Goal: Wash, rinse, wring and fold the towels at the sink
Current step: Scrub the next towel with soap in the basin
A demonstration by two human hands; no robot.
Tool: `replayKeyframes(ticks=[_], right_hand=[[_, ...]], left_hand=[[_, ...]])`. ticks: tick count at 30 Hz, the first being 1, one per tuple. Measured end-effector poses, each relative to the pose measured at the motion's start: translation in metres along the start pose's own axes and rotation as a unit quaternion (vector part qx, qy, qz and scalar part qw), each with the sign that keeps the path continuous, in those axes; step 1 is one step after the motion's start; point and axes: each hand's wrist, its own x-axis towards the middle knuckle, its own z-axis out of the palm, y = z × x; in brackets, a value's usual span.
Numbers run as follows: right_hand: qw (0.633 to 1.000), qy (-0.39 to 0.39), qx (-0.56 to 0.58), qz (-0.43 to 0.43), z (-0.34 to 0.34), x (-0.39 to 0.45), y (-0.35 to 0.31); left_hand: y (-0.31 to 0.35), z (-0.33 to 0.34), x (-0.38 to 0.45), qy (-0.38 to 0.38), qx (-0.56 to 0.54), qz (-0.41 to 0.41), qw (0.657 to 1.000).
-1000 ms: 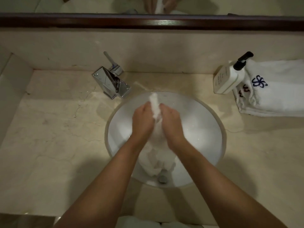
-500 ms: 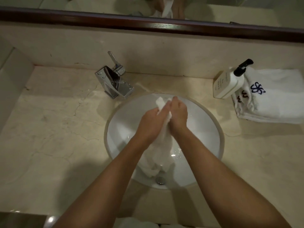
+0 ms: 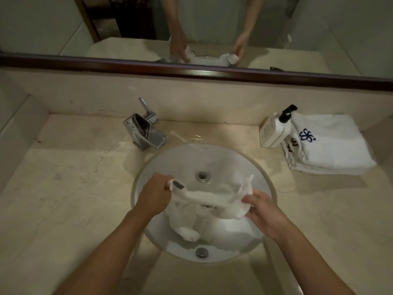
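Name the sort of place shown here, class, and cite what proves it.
Probably a hotel bathroom: a round basin set in a marble counter, a wall mirror, and logo-embroidered folded towels beside a pump bottle.

No words can be read here. The white pump bottle (image 3: 273, 133) at the far right has small print on its side, too tiny to read. The folded towels (image 3: 327, 145) next to it show a dark blue flower-shaped sign, not letters.

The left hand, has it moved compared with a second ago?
Yes. The left hand has swung out toward the sink rim's left side, stretching the towel.
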Motion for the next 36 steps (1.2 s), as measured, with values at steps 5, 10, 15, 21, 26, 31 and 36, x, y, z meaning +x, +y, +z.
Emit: replayKeyframes(ticks=[5, 10, 15, 21, 26, 31, 36], right_hand=[[0.981, -0.013, -0.189, -0.036, -0.008, -0.027, -0.003], [0.969, -0.013, 0.249, -0.005, -0.016, -0.034, 0.01], [0.935, 0.087, 0.343, 0.0, -0.001, -0.028, 0.03], [0.928, 0.116, 0.343, 0.086, -0.001, -0.014, 0.022], [0.941, 0.147, 0.3, 0.062, 0.002, -0.005, 0.03], [0.909, 0.281, 0.301, -0.063, 0.005, 0.005, 0.037], [0.963, 0.184, 0.198, 0.009, 0.028, -0.007, 0.029]], left_hand=[[0.004, -0.012, -0.016, 0.032, 0.224, -0.118, 0.967], [-0.004, -0.02, -0.025, 0.005, -0.268, -0.146, 0.952], [-0.008, -0.018, -0.036, -0.005, -0.707, -0.203, 0.678], [-0.001, -0.003, -0.022, 0.057, -0.77, -0.4, 0.494], [0.016, 0.009, -0.034, -0.002, -0.704, -0.451, 0.549], [0.022, 0.019, -0.037, -0.038, -0.691, -0.443, 0.57], [0.033, 0.022, -0.024, 0.008, -0.688, -0.392, 0.611]])
